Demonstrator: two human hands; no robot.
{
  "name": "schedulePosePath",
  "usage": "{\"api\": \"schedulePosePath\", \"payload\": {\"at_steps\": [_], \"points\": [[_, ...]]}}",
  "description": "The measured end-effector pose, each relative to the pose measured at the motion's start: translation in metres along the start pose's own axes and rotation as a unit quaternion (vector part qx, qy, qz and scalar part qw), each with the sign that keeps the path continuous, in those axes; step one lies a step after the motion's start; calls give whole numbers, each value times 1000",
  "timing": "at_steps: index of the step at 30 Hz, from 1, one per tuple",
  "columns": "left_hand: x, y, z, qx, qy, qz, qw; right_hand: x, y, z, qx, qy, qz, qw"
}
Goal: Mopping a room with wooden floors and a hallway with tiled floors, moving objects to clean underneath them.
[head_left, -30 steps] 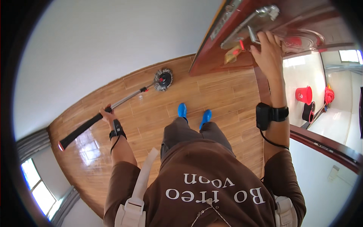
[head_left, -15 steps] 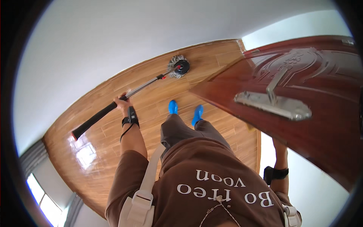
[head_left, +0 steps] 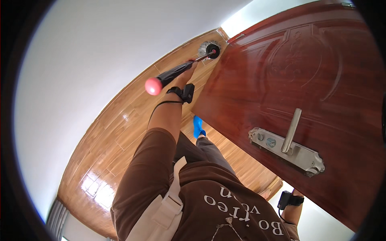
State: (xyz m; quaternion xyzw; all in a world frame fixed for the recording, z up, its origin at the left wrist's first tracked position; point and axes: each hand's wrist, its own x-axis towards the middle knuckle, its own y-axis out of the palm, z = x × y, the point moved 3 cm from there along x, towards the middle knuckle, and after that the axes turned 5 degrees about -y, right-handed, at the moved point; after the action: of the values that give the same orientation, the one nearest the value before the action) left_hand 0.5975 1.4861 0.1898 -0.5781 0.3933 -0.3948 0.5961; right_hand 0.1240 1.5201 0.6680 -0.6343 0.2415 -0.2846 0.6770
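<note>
My left hand [head_left: 189, 71] is closed around the handle of a mop [head_left: 173, 75], whose black grip ends in a round pink knob turned toward me. At the far end, the mop head [head_left: 204, 50], grey strands under a black disc, lies on the wood-look floor [head_left: 132, 116] by the wall corner near the door's hinge side. A dark red carved wooden door [head_left: 249, 92] stands open on my right, with a silver lever handle [head_left: 292, 130]. My right forearm [head_left: 294, 211] reaches behind the door's lower edge, which hides the fingers.
A white wall [head_left: 88, 60] curves along the left and far side, with a thin skirting at its foot. One foot in a blue shoe cover [head_left: 198, 127] shows beside the door's edge. A grey curtain [head_left: 58, 215] hangs at the lower left.
The mop head has moved farther right into the corner, and my left arm has stretched forward with it. The handle's end has swung up toward me. The door fills more of the view.
</note>
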Motion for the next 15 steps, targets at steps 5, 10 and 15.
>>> {"api": "schedulePosePath", "payload": {"at_steps": [5,10,15], "points": [[14,-51,48,-726,-85,-67,679,30,16,-23,5,-1,-7,1000],[-65,-77,94,-643,-47,-4,765,29,26,-38,20,7,12,1000],[-198,-134,158,-594,-194,-18,781,33,25,-40,31,-33,7,999]]}}
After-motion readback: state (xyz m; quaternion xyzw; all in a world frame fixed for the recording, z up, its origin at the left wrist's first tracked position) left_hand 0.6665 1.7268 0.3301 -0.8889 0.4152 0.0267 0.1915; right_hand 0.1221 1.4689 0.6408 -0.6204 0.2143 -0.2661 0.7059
